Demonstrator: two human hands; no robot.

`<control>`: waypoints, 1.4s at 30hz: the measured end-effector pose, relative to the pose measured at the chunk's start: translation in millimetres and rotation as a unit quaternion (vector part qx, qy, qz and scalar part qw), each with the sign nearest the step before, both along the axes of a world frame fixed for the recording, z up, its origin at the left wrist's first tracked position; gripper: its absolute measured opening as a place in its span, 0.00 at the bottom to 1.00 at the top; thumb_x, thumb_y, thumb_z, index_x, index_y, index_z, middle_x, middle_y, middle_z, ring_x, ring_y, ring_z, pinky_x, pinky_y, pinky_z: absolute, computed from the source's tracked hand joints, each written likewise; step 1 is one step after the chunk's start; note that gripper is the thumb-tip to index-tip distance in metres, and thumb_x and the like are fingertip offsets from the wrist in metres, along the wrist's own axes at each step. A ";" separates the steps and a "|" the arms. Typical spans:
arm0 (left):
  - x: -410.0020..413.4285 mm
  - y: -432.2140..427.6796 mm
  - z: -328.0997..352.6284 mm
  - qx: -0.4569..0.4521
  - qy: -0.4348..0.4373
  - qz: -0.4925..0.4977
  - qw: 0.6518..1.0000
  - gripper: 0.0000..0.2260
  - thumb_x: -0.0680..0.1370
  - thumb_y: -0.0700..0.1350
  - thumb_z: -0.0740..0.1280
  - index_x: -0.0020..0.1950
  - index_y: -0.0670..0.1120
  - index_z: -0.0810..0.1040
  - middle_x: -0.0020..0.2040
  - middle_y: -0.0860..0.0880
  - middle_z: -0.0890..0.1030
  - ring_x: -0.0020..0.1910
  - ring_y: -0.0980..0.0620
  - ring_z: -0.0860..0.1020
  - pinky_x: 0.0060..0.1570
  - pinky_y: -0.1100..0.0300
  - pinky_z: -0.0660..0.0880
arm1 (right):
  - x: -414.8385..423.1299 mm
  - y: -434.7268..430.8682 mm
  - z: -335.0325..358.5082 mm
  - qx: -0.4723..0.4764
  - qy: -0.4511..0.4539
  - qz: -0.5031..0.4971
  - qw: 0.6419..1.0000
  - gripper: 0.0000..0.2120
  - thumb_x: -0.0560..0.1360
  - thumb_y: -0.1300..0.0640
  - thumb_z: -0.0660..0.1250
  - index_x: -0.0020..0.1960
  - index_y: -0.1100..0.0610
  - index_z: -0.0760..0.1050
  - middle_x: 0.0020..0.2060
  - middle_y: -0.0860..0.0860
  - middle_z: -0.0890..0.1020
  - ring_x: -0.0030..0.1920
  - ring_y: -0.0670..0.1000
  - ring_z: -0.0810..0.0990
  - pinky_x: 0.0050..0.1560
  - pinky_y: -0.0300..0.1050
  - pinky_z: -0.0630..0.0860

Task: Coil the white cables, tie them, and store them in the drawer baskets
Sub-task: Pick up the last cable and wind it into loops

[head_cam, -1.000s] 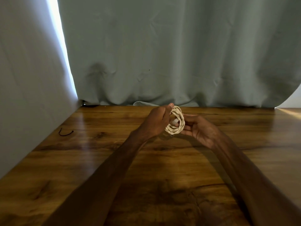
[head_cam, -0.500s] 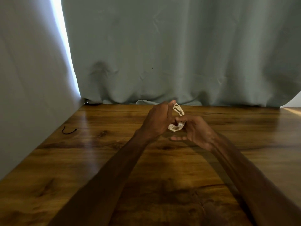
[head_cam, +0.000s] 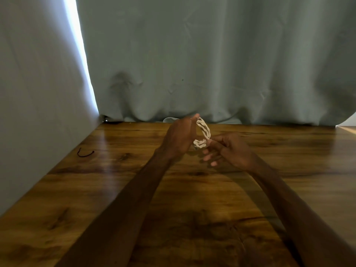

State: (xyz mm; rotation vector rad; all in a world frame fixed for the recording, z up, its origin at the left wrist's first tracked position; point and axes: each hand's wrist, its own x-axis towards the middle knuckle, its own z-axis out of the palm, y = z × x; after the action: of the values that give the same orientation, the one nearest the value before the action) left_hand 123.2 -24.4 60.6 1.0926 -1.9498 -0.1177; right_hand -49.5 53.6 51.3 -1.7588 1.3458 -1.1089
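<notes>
Above table (head_cam: 96,189), L hand (head_cam: 179,137) clamps coil (head_cam: 203,130), R hand (head_cam: 229,149) pinches its edge, other fingers splayed; a slack pinch may spring the loops.

The white cable (head_cam: 203,129) is wound into a small coil of several off-white strands lying side by side, with a twisted look. It is held in the air above the desk (head_cam: 115,180), standing roughly on edge. The left hand (head_cam: 179,135) grips its left side, thumb at the top, and the right hand (head_cam: 229,149) pinches its lower right bend.
</notes>
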 end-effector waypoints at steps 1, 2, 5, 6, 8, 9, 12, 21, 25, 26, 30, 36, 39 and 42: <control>4.1 -0.2 1.4 0.020 0.033 -0.029 0.999 0.25 0.88 0.50 0.52 0.37 0.42 0.76 0.30 0.46 0.78 0.29 0.57 0.76 0.36 0.60 0.67 | -3.1 0.5 1.9 -0.014 0.006 0.007 1.000 0.12 0.83 0.59 0.64 0.62 0.63 0.81 0.47 0.57 0.88 0.44 0.56 0.89 0.40 0.50 0.86; 7.3 0.1 3.3 0.047 0.071 -0.059 0.995 0.26 0.88 0.51 0.51 0.35 0.43 0.73 0.28 0.49 0.75 0.25 0.58 0.72 0.33 0.61 0.65 | -6.8 1.6 4.5 -0.022 0.004 0.016 1.000 0.12 0.83 0.59 0.64 0.63 0.61 0.81 0.48 0.56 0.88 0.46 0.56 0.89 0.41 0.50 0.86; 11.3 -1.6 9.0 0.158 0.183 -0.113 0.964 0.24 0.88 0.54 0.52 0.37 0.46 0.73 0.29 0.53 0.74 0.24 0.61 0.70 0.30 0.62 0.67 | -15.7 3.9 13.0 -0.026 -0.022 0.033 0.999 0.13 0.83 0.60 0.63 0.65 0.59 0.80 0.52 0.56 0.88 0.50 0.55 0.88 0.45 0.50 0.86; 11.0 -3.6 9.9 0.191 0.218 -0.123 0.949 0.23 0.87 0.55 0.52 0.38 0.47 0.73 0.28 0.55 0.74 0.24 0.61 0.71 0.30 0.62 0.67 | -18.4 4.7 15.1 -0.027 -0.031 0.038 0.998 0.13 0.83 0.60 0.64 0.65 0.59 0.80 0.52 0.55 0.88 0.51 0.54 0.88 0.46 0.50 0.86; 9.0 -5.5 8.7 0.234 0.255 -0.134 0.929 0.22 0.87 0.57 0.53 0.38 0.49 0.72 0.26 0.56 0.74 0.24 0.61 0.72 0.30 0.62 0.68 | -21.7 5.1 15.2 -0.023 -0.040 0.037 0.998 0.14 0.83 0.59 0.64 0.66 0.60 0.80 0.52 0.55 0.88 0.52 0.54 0.88 0.47 0.51 0.86; 7.7 -5.5 7.4 0.247 0.260 -0.139 0.923 0.22 0.87 0.58 0.53 0.38 0.49 0.73 0.26 0.56 0.75 0.25 0.61 0.72 0.31 0.61 0.68 | -21.5 4.4 13.3 -0.018 -0.034 0.029 0.999 0.13 0.83 0.59 0.64 0.65 0.60 0.80 0.52 0.55 0.88 0.52 0.54 0.88 0.48 0.51 0.85; 2.6 -4.9 0.6 0.283 0.289 -0.177 0.897 0.22 0.87 0.58 0.53 0.39 0.49 0.72 0.27 0.56 0.74 0.27 0.57 0.72 0.34 0.59 0.69 | -15.4 -1.6 0.0 0.017 0.015 0.013 1.000 0.12 0.84 0.57 0.63 0.61 0.58 0.82 0.53 0.53 0.88 0.55 0.54 0.87 0.54 0.53 0.83; 3.7 -4.0 -1.4 0.297 0.220 -0.221 0.903 0.22 0.87 0.55 0.53 0.38 0.47 0.71 0.29 0.54 0.74 0.29 0.55 0.73 0.34 0.59 0.70 | -9.8 -2.7 -3.5 0.140 -0.115 0.096 0.979 0.15 0.83 0.58 0.65 0.69 0.59 0.76 0.61 0.55 0.85 0.62 0.55 0.84 0.63 0.56 0.79; 1.7 4.6 -1.3 0.306 0.141 -0.216 0.916 0.23 0.87 0.56 0.53 0.46 0.42 0.77 0.36 0.49 0.80 0.36 0.52 0.79 0.39 0.60 0.75 | -7.1 -6.0 -7.7 0.122 -0.167 0.033 0.978 0.16 0.80 0.55 0.69 0.66 0.60 0.78 0.57 0.56 0.86 0.58 0.57 0.85 0.55 0.54 0.82; 1.6 4.7 -1.5 0.309 0.133 -0.214 0.917 0.24 0.87 0.56 0.54 0.49 0.39 0.80 0.38 0.49 0.82 0.38 0.53 0.81 0.41 0.61 0.76 | -6.8 -7.2 -8.1 0.110 -0.175 0.016 0.978 0.15 0.80 0.56 0.69 0.65 0.60 0.79 0.56 0.56 0.87 0.57 0.58 0.85 0.56 0.55 0.82; 3.0 6.2 0.4 0.315 0.140 -0.212 0.915 0.22 0.87 0.55 0.55 0.42 0.48 0.81 0.32 0.55 0.83 0.33 0.60 0.81 0.39 0.64 0.74 | -6.7 -8.5 -8.6 0.085 -0.196 -0.013 0.977 0.14 0.78 0.58 0.72 0.63 0.60 0.80 0.53 0.57 0.87 0.56 0.60 0.86 0.58 0.59 0.82; 5.1 4.4 -0.2 0.311 0.122 -0.208 0.919 0.22 0.86 0.57 0.57 0.41 0.49 0.83 0.34 0.53 0.85 0.36 0.59 0.83 0.42 0.63 0.75 | 0.0 -3.4 -5.5 0.090 -0.191 -0.023 0.977 0.12 0.78 0.60 0.72 0.60 0.62 0.81 0.48 0.57 0.88 0.45 0.53 0.88 0.40 0.43 0.84; 5.3 1.4 -3.3 0.311 0.112 -0.215 0.919 0.23 0.85 0.57 0.59 0.38 0.48 0.83 0.35 0.50 0.85 0.35 0.56 0.82 0.44 0.59 0.75 | 1.1 -1.9 -4.0 0.099 -0.217 -0.030 0.971 0.09 0.78 0.62 0.71 0.57 0.63 0.81 0.45 0.58 0.88 0.38 0.50 0.88 0.35 0.43 0.84; 6.3 -0.8 -5.0 0.311 0.109 -0.220 0.918 0.22 0.85 0.56 0.61 0.38 0.46 0.83 0.36 0.48 0.85 0.35 0.54 0.82 0.46 0.57 0.76 | 0.1 -2.8 -4.1 0.099 -0.197 -0.034 0.975 0.10 0.77 0.61 0.73 0.58 0.63 0.81 0.47 0.58 0.88 0.41 0.52 0.88 0.37 0.44 0.84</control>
State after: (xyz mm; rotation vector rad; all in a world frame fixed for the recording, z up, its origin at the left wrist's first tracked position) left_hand 129.5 -25.2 55.6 0.9407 -1.9635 -1.1223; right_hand -49.4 50.7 47.2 -1.2759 1.2273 -1.2377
